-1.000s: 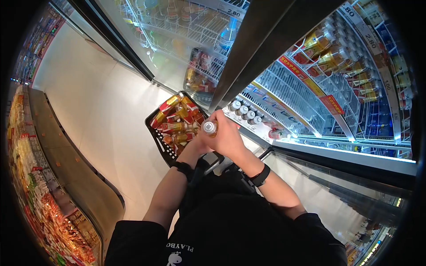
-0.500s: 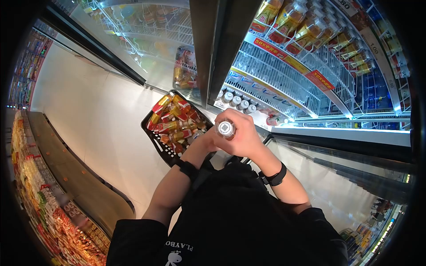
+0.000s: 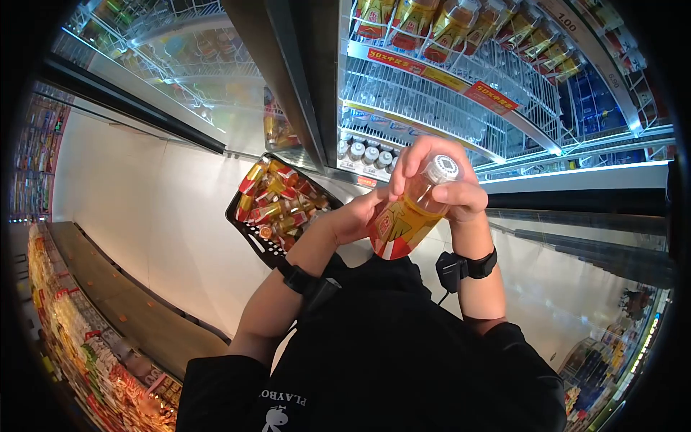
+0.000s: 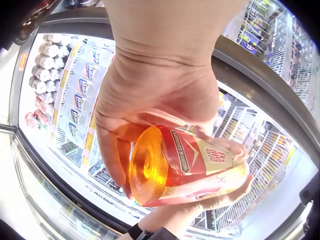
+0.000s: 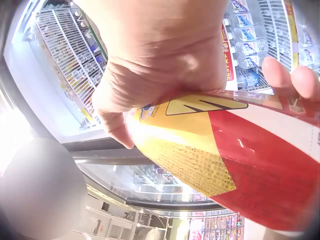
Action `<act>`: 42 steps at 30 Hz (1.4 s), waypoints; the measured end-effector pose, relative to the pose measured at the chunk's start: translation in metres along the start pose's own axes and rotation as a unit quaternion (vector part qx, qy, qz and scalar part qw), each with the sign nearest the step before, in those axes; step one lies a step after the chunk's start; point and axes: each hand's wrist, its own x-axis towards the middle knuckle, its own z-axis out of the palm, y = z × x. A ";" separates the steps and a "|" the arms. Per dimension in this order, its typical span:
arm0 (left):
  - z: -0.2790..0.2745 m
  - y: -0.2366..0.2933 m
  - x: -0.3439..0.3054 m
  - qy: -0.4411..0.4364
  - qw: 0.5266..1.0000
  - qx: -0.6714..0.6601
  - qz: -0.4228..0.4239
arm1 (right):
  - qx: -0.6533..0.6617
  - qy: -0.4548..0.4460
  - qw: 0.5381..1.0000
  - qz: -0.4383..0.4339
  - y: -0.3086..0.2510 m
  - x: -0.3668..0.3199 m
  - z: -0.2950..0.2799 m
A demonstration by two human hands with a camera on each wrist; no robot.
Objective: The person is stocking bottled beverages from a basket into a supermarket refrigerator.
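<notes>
A bottle [image 3: 412, 219] with a red and yellow label and a white cap is tilted in front of the person's chest. The right hand [image 3: 450, 180] grips its upper part just below the cap, thumb across the front. Around the lower part curls the left hand [image 3: 360, 214], partly hidden behind the bottle. In the left wrist view the left hand [image 4: 160, 100] holds the bottle [image 4: 190, 165] near its amber base. The right wrist view shows the label [image 5: 215, 150] close up under the right hand [image 5: 155, 75].
A black basket [image 3: 241, 229] filled with similar bottles stands left of the hands. Ahead is an open cooler with wire shelves [image 3: 446, 119], bottles [image 3: 453, 29] on the upper one. Its dark door frame [image 3: 288, 79] rises beside the basket. Snack shelves [image 3: 93, 345] line the left.
Both hands have moved right with the bottle, which has gone from cap-up to tilted, so its label now shows. The head view has shifted, bringing more cooler shelving into sight.
</notes>
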 end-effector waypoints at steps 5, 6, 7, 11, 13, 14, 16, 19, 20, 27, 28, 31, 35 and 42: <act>0.013 0.001 -0.004 -0.064 0.997 0.052 0.009 | 0.101 -0.065 0.991 -0.058 -0.022 -0.006 -0.003; 0.020 0.005 -0.001 -0.069 0.996 0.055 0.005 | 0.097 -0.062 0.991 -0.062 -0.025 -0.007 -0.004; 0.027 0.008 0.004 -0.072 0.987 0.141 -0.010 | 0.125 -0.090 0.985 -0.074 -0.028 -0.008 -0.006; 0.059 0.009 0.017 -0.099 0.970 0.222 -0.017 | 0.200 -0.142 0.963 -0.109 -0.033 -0.015 -0.011; 0.071 0.010 0.020 -0.099 0.964 0.246 -0.002 | 0.199 -0.135 0.963 -0.120 -0.038 -0.016 -0.012; 0.075 0.010 0.021 -0.095 0.964 0.249 0.019 | 0.195 -0.136 0.964 -0.122 -0.043 -0.018 -0.011; 0.083 0.015 0.023 -0.091 0.962 0.256 0.039 | 0.067 0.021 0.995 -0.070 -0.057 -0.025 -0.009; 0.102 0.023 0.026 0.000 0.952 0.296 0.083 | -0.055 0.129 0.989 -0.043 -0.070 -0.026 -0.006; 0.103 0.021 0.030 -0.003 0.951 0.298 0.081 | -0.114 0.207 0.972 -0.017 -0.073 -0.026 -0.002; 0.102 0.001 0.056 0.150 0.864 0.410 0.251 | -0.191 0.305 0.932 -0.048 -0.069 -0.032 -0.005; 0.103 -0.001 0.058 0.148 0.864 0.412 0.250 | -0.224 0.313 0.922 -0.036 -0.070 -0.034 -0.005; 0.108 -0.006 0.062 0.164 0.838 0.449 0.264 | -0.243 0.328 0.913 -0.022 -0.077 -0.040 0.000; 0.119 -0.004 0.066 0.135 0.850 0.440 0.256 | -0.220 0.346 0.908 -0.083 -0.077 -0.047 -0.005; 0.125 -0.001 0.074 0.089 0.855 0.451 0.242 | -0.250 0.349 0.898 -0.095 -0.098 -0.055 -0.003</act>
